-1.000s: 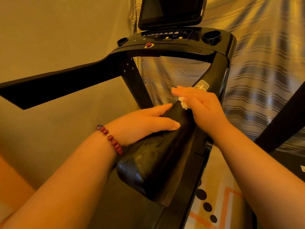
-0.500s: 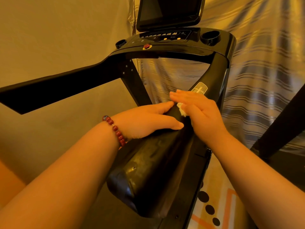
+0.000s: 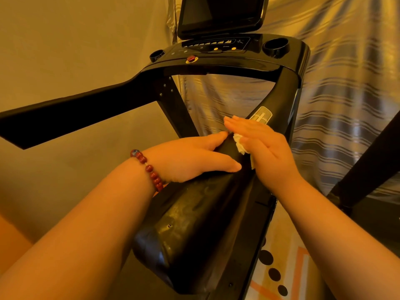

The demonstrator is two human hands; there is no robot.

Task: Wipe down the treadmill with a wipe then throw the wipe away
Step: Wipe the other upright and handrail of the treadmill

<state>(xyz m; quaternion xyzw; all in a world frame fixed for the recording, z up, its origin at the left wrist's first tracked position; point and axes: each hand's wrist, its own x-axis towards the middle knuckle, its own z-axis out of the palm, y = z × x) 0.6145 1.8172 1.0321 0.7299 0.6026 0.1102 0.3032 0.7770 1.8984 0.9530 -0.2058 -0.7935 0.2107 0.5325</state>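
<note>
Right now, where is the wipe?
In the head view, right of centre, the white wipe lies under the right hand on the black handrail, beside the left hand.

Centre frame: black padded treadmill handrail (image 3: pixel 207 224) ran from lower middle up towards the glossy black console (image 3: pixel 227 61) at top. Right hand (image 3: pixel 265 148), fingers straight, pressed a crumpled white wipe (image 3: pixel 239 144) flat onto the handrail. Left hand (image 3: pixel 194 159) rested on the same handrail just left of the wipe, thumb laid across the top. Red bead bracelet (image 3: pixel 149 169) on the left wrist. Dark screen (image 3: pixel 220 14) above the console; grey striped curtain (image 3: pixel 346 94) at right.
</note>
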